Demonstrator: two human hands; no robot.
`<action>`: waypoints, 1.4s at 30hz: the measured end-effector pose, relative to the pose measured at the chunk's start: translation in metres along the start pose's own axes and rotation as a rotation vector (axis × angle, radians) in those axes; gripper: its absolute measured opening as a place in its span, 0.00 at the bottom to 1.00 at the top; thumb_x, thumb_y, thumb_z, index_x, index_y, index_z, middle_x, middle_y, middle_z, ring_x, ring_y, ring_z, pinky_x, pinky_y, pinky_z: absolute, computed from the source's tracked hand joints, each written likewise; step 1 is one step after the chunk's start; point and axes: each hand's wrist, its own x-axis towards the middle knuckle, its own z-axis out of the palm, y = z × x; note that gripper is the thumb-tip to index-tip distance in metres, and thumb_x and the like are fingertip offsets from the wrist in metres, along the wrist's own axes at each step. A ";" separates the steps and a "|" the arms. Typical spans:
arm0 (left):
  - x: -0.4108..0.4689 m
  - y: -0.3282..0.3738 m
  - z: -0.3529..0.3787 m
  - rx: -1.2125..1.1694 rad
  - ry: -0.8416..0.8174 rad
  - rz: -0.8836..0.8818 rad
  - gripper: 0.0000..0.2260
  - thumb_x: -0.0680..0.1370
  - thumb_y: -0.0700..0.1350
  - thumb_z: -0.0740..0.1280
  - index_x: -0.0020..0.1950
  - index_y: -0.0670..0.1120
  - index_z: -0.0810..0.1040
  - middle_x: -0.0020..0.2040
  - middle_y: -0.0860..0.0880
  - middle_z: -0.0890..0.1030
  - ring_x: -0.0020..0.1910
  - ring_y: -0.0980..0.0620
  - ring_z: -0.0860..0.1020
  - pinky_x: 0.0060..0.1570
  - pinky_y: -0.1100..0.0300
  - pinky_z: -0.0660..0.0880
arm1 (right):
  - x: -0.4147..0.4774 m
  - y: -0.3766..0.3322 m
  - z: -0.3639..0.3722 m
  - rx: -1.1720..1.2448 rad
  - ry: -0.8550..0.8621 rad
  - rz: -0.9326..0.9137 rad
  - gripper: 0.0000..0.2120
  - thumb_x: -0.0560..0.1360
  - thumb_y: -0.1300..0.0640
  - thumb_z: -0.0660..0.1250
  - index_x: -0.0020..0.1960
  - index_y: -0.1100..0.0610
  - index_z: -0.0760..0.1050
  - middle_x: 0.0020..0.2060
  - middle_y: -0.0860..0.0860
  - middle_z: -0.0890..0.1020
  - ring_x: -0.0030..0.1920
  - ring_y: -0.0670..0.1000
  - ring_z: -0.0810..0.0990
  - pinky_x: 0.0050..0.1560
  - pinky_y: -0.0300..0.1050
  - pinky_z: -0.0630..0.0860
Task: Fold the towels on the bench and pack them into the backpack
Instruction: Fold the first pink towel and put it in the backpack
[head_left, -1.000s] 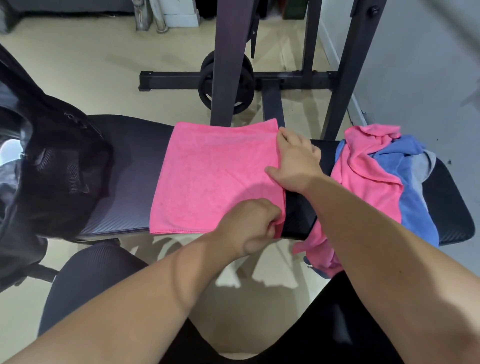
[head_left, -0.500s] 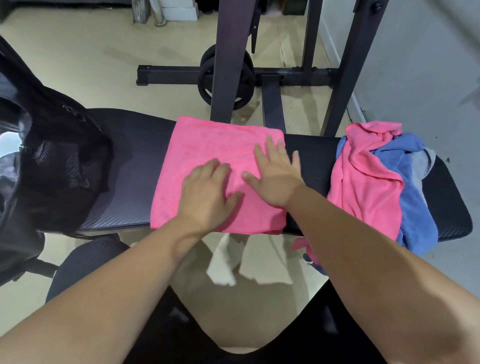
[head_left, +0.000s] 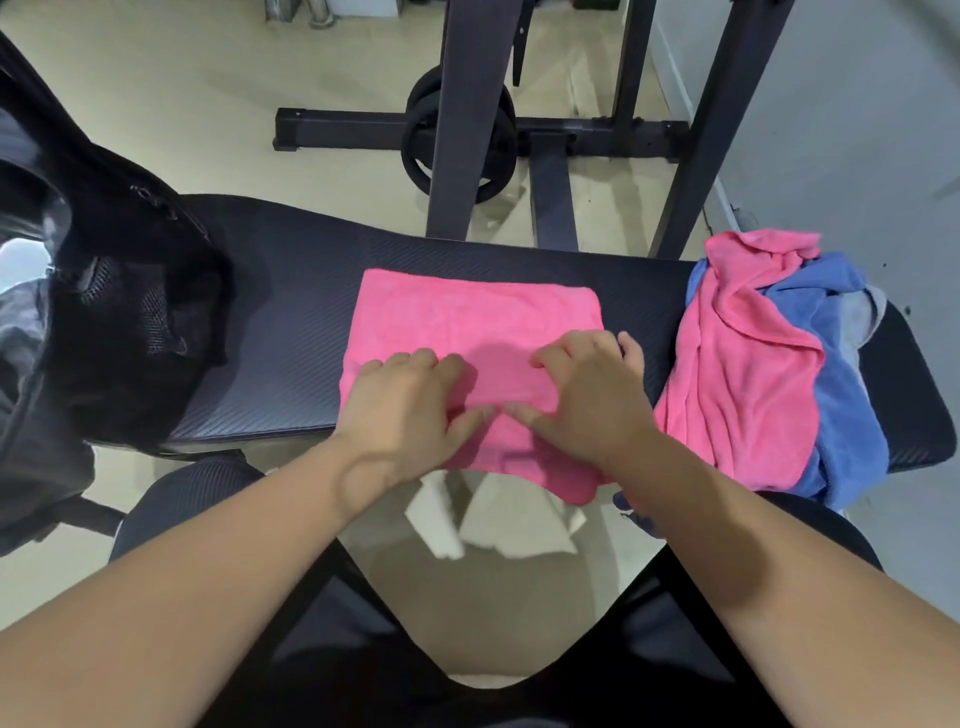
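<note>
Left hand (head_left: 405, 410) and right hand (head_left: 587, 400) sit side by side, fingers curled on the folded towel (head_left: 478, 317), apparently pinching it, at the tabletop's (head_left: 291, 322) near edge; pile (head_left: 748, 364) just right, backpack (head_left: 114, 312) far left

Both forearms reach forward, left hand (head_left: 405, 408) and right hand (head_left: 589, 402) palm-down, fingers bent, thumbs nearly touching

No words, numbers or signs could be read anywhere in the picture. The pink towel (head_left: 467, 317) in the middle, the black backpack (head_left: 119, 291) at the left and the black bench (head_left: 291, 332) had no writing on them that could be made out.
</note>
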 end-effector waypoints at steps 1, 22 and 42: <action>0.004 -0.004 0.001 -0.030 0.025 0.008 0.23 0.75 0.66 0.56 0.54 0.49 0.75 0.44 0.47 0.75 0.44 0.40 0.76 0.40 0.51 0.68 | 0.002 0.000 -0.001 -0.010 0.056 -0.002 0.29 0.72 0.28 0.60 0.61 0.48 0.78 0.59 0.51 0.77 0.64 0.57 0.70 0.73 0.65 0.55; 0.021 -0.037 -0.006 -0.056 -0.053 -0.164 0.17 0.82 0.51 0.58 0.70 0.49 0.70 0.54 0.42 0.79 0.51 0.36 0.78 0.48 0.46 0.74 | 0.009 0.006 0.010 0.099 0.168 0.078 0.16 0.79 0.47 0.60 0.62 0.49 0.79 0.55 0.50 0.79 0.56 0.58 0.75 0.66 0.60 0.64; 0.076 -0.077 -0.024 -0.038 -0.349 -0.169 0.06 0.75 0.40 0.65 0.48 0.43 0.82 0.46 0.44 0.83 0.47 0.41 0.80 0.49 0.47 0.79 | 0.068 0.040 -0.022 0.103 -0.174 0.022 0.04 0.74 0.58 0.62 0.45 0.49 0.72 0.43 0.47 0.77 0.47 0.54 0.75 0.44 0.49 0.71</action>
